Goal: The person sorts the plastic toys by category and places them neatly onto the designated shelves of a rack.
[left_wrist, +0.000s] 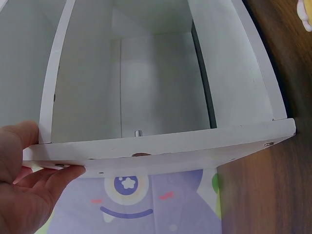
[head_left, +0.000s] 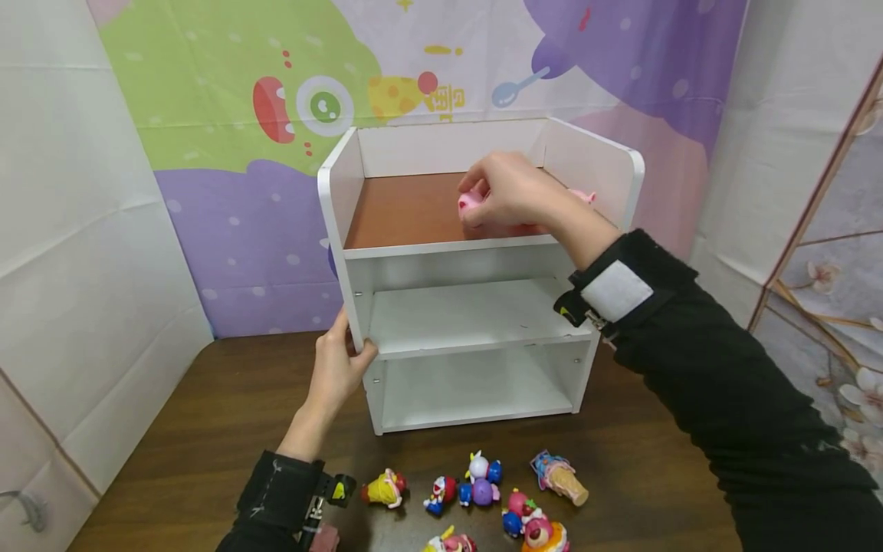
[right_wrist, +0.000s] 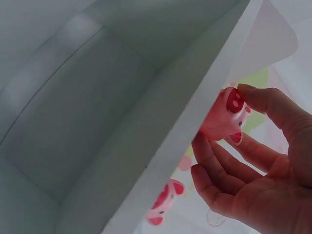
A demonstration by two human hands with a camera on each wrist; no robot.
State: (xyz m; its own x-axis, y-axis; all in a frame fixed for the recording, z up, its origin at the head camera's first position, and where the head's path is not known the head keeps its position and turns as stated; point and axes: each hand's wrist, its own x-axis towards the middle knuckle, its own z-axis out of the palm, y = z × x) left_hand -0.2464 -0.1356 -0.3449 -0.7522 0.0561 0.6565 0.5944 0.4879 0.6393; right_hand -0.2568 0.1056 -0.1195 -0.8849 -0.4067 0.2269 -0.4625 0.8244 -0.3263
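Note:
A white shelf unit (head_left: 476, 313) with a brown top board (head_left: 407, 203) stands on the table. At the top level my right hand (head_left: 513, 188) pinches a pink pig figure (right_wrist: 226, 122) between thumb and fingers, close to the front edge. Another pink pig (right_wrist: 165, 201) sits farther right on that board, partly covered by my right wrist in the head view. Lower down, my left hand (head_left: 338, 364) grips the front edge of the unit's left side panel (left_wrist: 165, 146), with the thumb on the inner side and the fingers outside.
Small toy figures lie on the wooden table (head_left: 179, 429) before the unit: a yellow figure (head_left: 385, 489), a purple-and-blue one (head_left: 480, 491), an ice-cream-cone toy (head_left: 560, 477), a pink bear (head_left: 541, 530) and several others. A printed cloth (head_left: 228, 245) hangs behind.

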